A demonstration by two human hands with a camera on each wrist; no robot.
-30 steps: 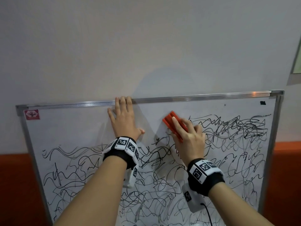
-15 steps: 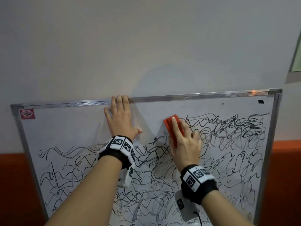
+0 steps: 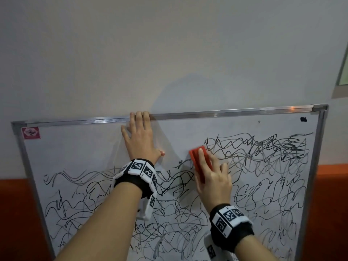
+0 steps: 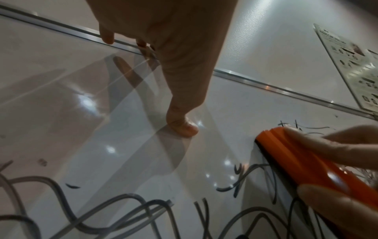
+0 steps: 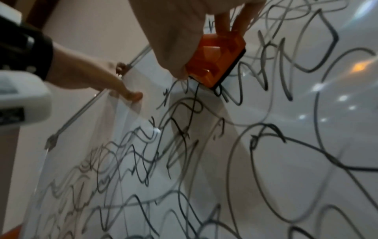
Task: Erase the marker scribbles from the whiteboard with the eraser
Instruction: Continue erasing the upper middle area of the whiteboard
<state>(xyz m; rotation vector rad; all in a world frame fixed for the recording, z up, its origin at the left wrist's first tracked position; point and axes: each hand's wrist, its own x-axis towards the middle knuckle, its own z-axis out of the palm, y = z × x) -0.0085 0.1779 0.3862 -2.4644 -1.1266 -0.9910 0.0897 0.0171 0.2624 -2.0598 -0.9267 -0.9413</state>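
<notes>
We have the eraser (image 3: 200,160) pressed flat on the board (image 3: 79,153), held in our right hand (image 3: 212,180) with fingers laid along its back and thumb curled on its side, at the left edge of the upper-right scribbles (image 3: 263,147). Our left hand (image 3: 140,142) lies open and flat against the board, fingertips on the top frame (image 3: 226,112), steadying it. Most of the scribbles remain, across the middle and lower board. The risks we see: the eraser tilting on an edge and leaving streaks, or slipping from a grip that rests mostly on top. Our right forearm hangs close over wet-looking lines and could smear them. If the left hand eases, a hard stroke may shift the board.
</notes>
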